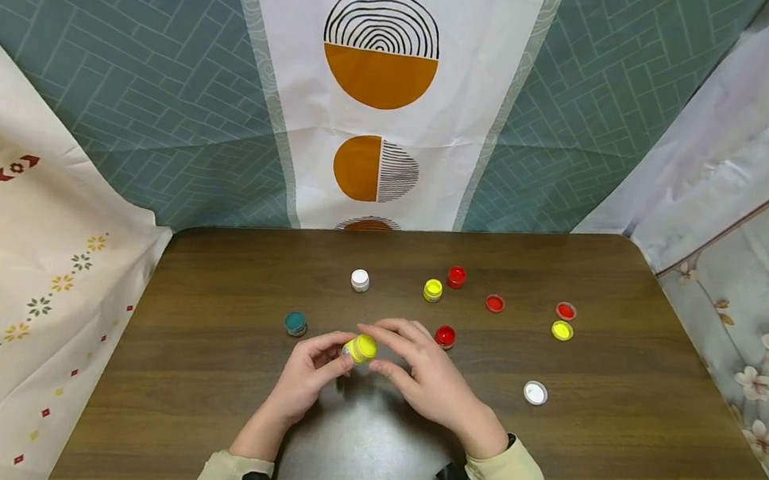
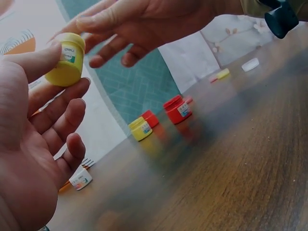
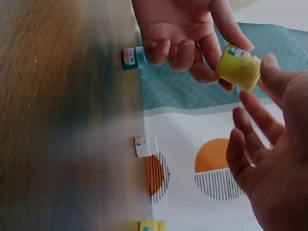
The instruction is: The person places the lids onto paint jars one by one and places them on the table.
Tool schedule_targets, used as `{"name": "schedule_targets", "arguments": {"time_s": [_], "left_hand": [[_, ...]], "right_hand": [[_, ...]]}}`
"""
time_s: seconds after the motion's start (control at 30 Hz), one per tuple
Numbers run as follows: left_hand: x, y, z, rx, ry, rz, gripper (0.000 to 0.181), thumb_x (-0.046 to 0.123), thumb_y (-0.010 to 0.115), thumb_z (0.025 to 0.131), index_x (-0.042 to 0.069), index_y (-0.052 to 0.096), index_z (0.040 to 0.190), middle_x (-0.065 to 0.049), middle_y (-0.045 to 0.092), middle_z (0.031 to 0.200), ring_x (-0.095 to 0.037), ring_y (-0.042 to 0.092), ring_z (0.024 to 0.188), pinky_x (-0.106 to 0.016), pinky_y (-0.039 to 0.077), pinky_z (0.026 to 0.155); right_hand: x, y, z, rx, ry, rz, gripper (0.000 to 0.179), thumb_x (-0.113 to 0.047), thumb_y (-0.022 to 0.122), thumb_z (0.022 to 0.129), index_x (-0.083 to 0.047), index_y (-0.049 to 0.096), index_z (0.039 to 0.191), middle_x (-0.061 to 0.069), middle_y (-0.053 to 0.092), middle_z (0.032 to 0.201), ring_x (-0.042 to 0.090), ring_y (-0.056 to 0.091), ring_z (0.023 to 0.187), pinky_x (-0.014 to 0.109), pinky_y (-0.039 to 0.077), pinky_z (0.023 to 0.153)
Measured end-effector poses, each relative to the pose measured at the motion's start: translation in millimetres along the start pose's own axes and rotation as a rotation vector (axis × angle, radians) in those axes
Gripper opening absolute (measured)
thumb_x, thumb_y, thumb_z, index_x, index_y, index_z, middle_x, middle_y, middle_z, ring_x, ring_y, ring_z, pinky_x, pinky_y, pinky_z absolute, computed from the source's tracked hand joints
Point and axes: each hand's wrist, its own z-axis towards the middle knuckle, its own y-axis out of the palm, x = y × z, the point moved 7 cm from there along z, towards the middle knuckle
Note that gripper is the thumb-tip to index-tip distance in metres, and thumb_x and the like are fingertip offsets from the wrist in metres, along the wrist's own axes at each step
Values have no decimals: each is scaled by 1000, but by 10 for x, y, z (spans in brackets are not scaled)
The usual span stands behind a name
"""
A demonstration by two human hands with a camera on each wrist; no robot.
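My left hand (image 1: 305, 374) pinches a small yellow paint jar (image 1: 360, 349) between thumb and fingers, held up above the table and tilted. A label shows on the jar (image 3: 236, 62) in the right wrist view. Close round its top end is my right hand (image 1: 428, 377), its thumb and fingers spread on either side. In the left wrist view, the right hand (image 2: 139, 24) reaches toward the jar (image 2: 66, 60) from behind; whether a fingertip touches it, I cannot tell.
On the brown table (image 1: 209, 379) stand a teal jar (image 1: 296, 324), a white jar (image 1: 360, 280), another yellow jar (image 1: 433, 290) and two red jars, one behind (image 1: 456, 277), one nearer (image 1: 445, 336). Rightward lie red lids (image 1: 494, 303), a yellow lid (image 1: 562, 330) and a white lid (image 1: 534, 393).
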Motion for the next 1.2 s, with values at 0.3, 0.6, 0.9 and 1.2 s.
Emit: {"name": "schedule_targets", "arguments": {"time_s": [0.3,0.6,0.9,1.2], "left_hand": [[31,7,-2,-24,55,-75,32,4,62,107,-24,60,123,3,73,109,-9,64,87,-29,59,74],[53,13,-4,-39,52,-80,32,4,64,106,-23,61,123,3,74,109,-13,66,87,-29,59,75],[41,13,-10,-23,34,-24,27,-4,69,101,-17,66,124,3,75,109,-9,64,89,-23,56,77],[66,6,-4,-25,56,79,29,-2,79,94,-4,73,122,-1,74,107,-15,60,83,-26,53,71]], "right_hand": [[-86,0,29,8,-110,-15,43,-13,73,102,-15,68,145,-3,64,148,20,57,129,39,49,107],[-100,-7,35,63,-155,-66,40,-13,76,100,-16,72,139,-2,69,140,21,61,123,38,51,102],[-66,-27,26,74,-75,-119,34,-27,78,100,-18,75,132,-6,71,130,16,58,121,37,52,99],[2,-19,25,77,24,-146,36,-57,68,101,-22,72,110,-14,68,108,11,56,113,35,52,93]]}}
